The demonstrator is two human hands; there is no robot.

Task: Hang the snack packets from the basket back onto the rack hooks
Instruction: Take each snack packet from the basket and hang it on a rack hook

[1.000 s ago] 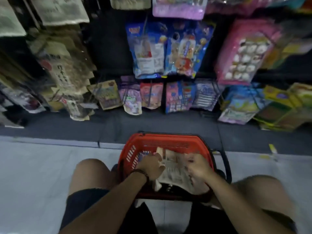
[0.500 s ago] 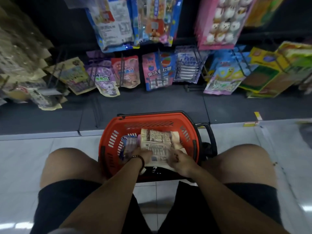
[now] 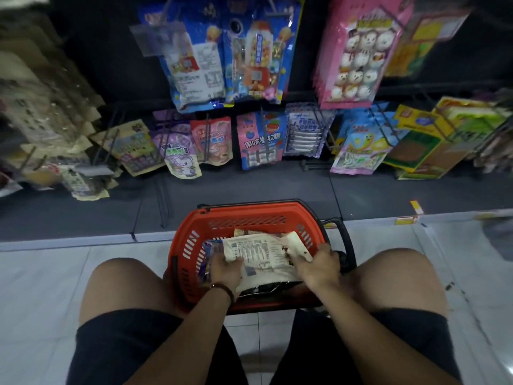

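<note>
Snack packets lie in the red basket. The top one, a white packet with printed text facing up, is held from both sides. The left grip has its fingers curled on the left edge, and the right grip pinches the right edge near the corner. Under it I see a dark packet and, at the left, a blue packet. The basket stands on the floor between the person's knees, just in front of the rack. Its hooks are well apart from both grips and look mostly full. I think the lift comes next. The danger is that the thin film slips, or drags a neighbour packet out. Also, the hanging hole is not visible, so the packet may miss the hook or tear if it is pushed with force.
</note>
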